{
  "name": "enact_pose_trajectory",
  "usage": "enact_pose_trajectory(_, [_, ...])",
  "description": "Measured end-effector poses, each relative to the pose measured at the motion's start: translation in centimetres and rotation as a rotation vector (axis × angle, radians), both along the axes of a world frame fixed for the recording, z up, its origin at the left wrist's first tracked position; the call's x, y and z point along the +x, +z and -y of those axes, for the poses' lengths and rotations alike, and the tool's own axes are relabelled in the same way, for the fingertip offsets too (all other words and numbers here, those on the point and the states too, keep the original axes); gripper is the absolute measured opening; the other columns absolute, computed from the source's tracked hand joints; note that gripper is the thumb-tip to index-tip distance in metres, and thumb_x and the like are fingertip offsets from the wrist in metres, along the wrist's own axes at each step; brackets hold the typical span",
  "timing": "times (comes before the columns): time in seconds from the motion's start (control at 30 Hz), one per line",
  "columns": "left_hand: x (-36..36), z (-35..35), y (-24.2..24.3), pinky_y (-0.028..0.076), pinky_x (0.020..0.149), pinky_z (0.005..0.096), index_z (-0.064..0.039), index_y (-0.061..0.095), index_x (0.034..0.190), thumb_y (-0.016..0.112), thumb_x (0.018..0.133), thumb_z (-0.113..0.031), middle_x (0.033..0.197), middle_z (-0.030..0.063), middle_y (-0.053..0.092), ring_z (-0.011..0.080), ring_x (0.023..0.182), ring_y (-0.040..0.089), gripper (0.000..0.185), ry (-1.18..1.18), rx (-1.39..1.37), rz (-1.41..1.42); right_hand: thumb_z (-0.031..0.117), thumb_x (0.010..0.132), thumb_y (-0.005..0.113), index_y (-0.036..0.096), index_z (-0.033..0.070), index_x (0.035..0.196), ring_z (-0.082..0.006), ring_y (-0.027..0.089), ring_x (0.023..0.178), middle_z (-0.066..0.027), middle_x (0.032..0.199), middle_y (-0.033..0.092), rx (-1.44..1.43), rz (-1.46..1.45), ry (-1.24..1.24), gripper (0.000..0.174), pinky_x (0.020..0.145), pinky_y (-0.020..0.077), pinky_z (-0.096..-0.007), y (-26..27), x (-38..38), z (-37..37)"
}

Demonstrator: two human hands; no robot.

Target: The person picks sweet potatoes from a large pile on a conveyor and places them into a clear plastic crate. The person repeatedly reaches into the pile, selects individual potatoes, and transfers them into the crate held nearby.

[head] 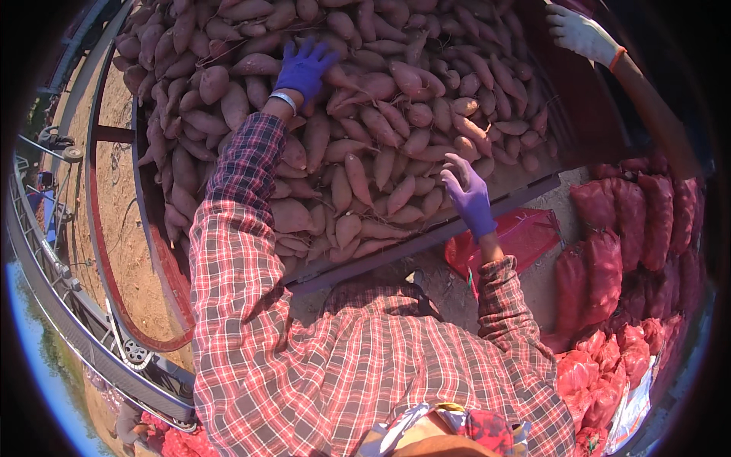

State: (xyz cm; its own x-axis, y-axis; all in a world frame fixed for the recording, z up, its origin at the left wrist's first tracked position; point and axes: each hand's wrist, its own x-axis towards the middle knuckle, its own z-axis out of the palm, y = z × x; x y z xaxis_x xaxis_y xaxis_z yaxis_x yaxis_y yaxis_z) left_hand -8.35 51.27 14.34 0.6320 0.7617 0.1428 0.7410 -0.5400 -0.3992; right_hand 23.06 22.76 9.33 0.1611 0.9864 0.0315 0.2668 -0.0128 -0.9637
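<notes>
A large heap of purple-skinned sweet potatoes (357,177) lies on a metal-edged truck bed (365,257) before me. My left hand (302,68), in a purple glove, reaches far into the heap and rests spread on the sweet potatoes at the upper left; whether it grips one cannot be told. My right hand (469,197), also gloved in purple, is over the near right edge of the heap with fingers parted and slightly curled, holding nothing. Under its wrist, beyond the bed's edge, hangs or lies a red mesh bag (514,240).
Filled red mesh sacks (605,268) stand stacked at the right. Another person's white-gloved hand (582,37) is at the upper right. A red metal frame (97,228) and a conveyor (85,337) run along the left. Another person (130,423) is at the lower left.
</notes>
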Motion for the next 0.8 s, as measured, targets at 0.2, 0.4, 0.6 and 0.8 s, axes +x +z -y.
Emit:
enact_pose_trajectory(0.2, [1.1, 2.4, -1.3, 0.029, 0.111, 0.0592, -0.022, 0.053, 0.14, 0.077, 0.076, -0.027, 0.149, 0.0086, 0.048, 0.0312, 0.14, 0.043, 0.069, -0.065, 0.083, 0.401, 0.048, 0.083, 0.07, 0.053, 0.014, 0.14, -0.039, 0.06, 0.116, -0.017, 0.129, 0.062, 0.141, 0.924, -0.002, 0.068, 0.099, 0.0474, -0.049, 1.5, 0.7, -17.9])
enact_pose_trajectory(0.4, [7.2, 13.8, -3.4, 0.051, 0.087, 0.0317, -0.007, 0.066, 0.122, 0.07, 0.092, -0.019, 0.112, 0.0087, 0.069, 0.0233, 0.104, 0.066, 0.032, -0.212, -0.565, 1.437, 0.049, 0.08, 0.074, 0.055, 0.011, 0.137, -0.0379, 0.056, 0.118, -0.0202, 0.13, 0.058, 0.073, 1.118, 0.161, 0.072, 0.098, 0.0476, -0.0481, 1.2, -1.8, -23.1])
enact_pose_trajectory(0.6, [11.2, 18.7, -5.2, 0.049, 0.082, 0.0205, -0.001, 0.061, 0.129, 0.063, 0.1, -0.017, 0.107, 0.0022, 0.065, 0.0077, 0.094, 0.059, 0.033, 0.141, -1.504, 1.994, 0.039, 0.092, 0.065, 0.055, 0.008, 0.134, -0.0265, 0.055, 0.118, -0.0137, 0.131, 0.054, -0.033, -0.058, 0.021, 0.053, 0.099, 0.0501, -0.0384, 0.8, 1.8, -21.3])
enact_pose_trajectory(0.8, [16.5, 18.4, -2.0, 0.052, 0.092, 0.0317, -0.005, 0.048, 0.14, 0.056, 0.104, -0.031, 0.124, 0.0077, 0.06, 0.018, 0.105, 0.061, 0.046, 0.075, -1.588, 2.273, 0.029, 0.1, 0.056, 0.051, 0.0, 0.136, -0.0184, 0.062, 0.109, -0.0106, 0.121, 0.06, -0.094, -0.941, 0.088, 0.046, 0.088, 0.0544, -0.0275, -0.3, 7.1, -17.0])
